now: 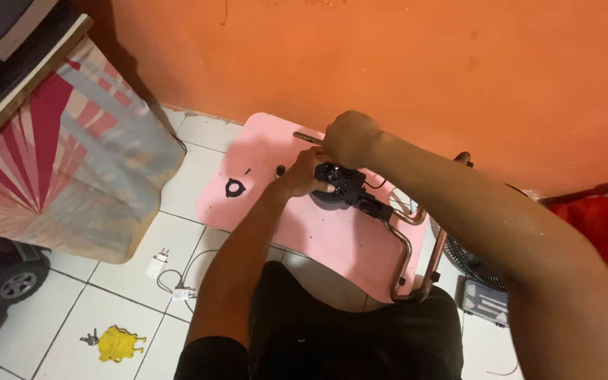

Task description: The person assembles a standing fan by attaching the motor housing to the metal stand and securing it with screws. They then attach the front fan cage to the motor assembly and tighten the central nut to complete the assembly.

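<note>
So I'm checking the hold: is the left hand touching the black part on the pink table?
Touching. The head view shows the left hand wrapped against the black part, no gap.

So there's this small black round gadget (337, 184), looks like a little motor or fan unit, sitting flat on the pink tabletop (332, 243) near its far edge. A black arm sticks out to the right toward the metal tube frame (406, 243). Mostly covered, hard to tell details.

Two hands (350, 137), one pink table (262, 151), two white chargers (157, 264), one yellow toy (118, 344)
</note>
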